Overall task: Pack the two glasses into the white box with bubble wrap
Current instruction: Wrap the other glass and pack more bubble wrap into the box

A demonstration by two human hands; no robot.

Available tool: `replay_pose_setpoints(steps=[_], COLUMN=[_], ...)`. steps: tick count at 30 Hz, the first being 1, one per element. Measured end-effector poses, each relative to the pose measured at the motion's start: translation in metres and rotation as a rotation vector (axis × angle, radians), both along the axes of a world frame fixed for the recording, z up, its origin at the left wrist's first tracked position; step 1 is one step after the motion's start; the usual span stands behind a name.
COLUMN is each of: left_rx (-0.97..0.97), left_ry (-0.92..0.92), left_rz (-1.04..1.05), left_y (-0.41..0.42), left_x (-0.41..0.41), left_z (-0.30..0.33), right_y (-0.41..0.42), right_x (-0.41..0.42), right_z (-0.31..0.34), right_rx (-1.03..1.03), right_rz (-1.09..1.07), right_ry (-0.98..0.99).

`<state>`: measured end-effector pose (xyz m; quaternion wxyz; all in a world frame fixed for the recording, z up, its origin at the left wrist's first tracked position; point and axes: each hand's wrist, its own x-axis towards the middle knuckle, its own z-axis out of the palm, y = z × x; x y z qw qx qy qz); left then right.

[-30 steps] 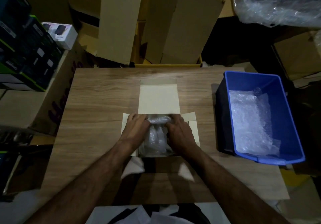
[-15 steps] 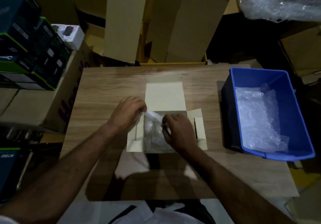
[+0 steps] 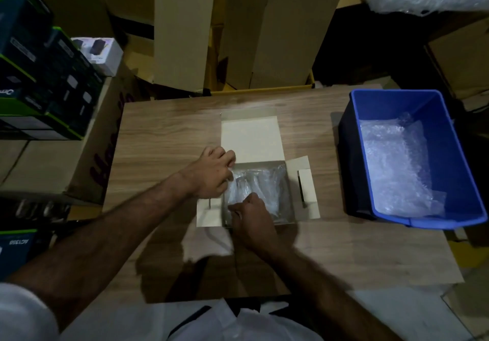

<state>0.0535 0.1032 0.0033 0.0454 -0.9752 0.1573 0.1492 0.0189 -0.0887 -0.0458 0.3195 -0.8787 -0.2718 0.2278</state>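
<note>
Since earlier, right hand point(image 3: 252, 217) has slid nearer, curled onto bubble wrap point(image 3: 260, 185); left hand point(image 3: 213, 172) pinches its far-left edge, tucking padding into white box point(image 3: 304, 189).

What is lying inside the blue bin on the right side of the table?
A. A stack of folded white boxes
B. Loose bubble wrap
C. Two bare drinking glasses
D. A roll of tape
B: the blue bin holds only a crumpled sheet of bubble wrap, clear and shiny against its floor; no glasses, boxes or tape show inside it.
</note>
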Motion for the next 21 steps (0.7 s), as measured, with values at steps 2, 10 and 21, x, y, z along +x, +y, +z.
replay_pose_setpoints(steps=[2, 10, 21], left_rx=[0.028, 0.006, 0.179], left_ry=[0.051, 0.067, 0.051], left_rz=[0.0, 0.218, 0.357], left_y=[0.0, -0.016, -0.055], left_x=[-0.005, -0.03, -0.031], left_z=[-0.002, -0.006, -0.013], right_y=[-0.003, -0.035, -0.024], right_x=[0.001, 0.038, 0.051], right_z=[-0.002, 0.017, 0.016], right_rx=[-0.046, -0.041, -0.302], right_rz=[0.025, -0.059, 0.27], right_ry=[-0.008, -0.181, -0.145])
